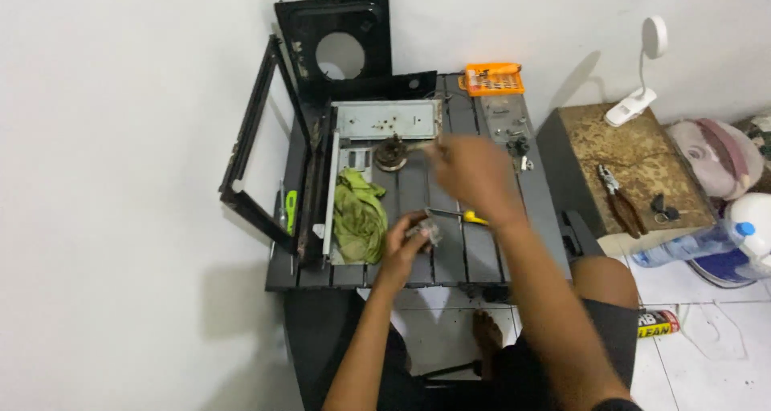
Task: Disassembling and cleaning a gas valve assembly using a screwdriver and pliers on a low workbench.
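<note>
A small grey metal part (424, 232) is held in the curled fingers of the left hand (405, 246) above the near half of a low black slatted table (474, 258), seen from overhead. The right hand (474, 174) is raised over the middle of the table and is blurred; how far its fingers are open cannot be told, and nothing can be made out in its grip. A yellow-handled screwdriver (459, 215) lies on the slats between the two hands, just beside the part. A crumpled green cloth (358, 218) is spread to the left of the left hand, next to a dismantled metal casing (387, 119) and a round dark burner piece (392, 152). Black frames (257, 150) are propped at the table's left edge, and a black panel with a round hole (337, 46) is leaned against the white wall behind. An orange bit case (492, 79) is set at the far right corner, with loose screws (514, 134) scattered below it. To the right, pliers (620, 201) are laid on a worn brown box (642, 166), beside a white clip lamp (638, 98). A plastic bottle (691, 246) is seen on the tiled floor.
</note>
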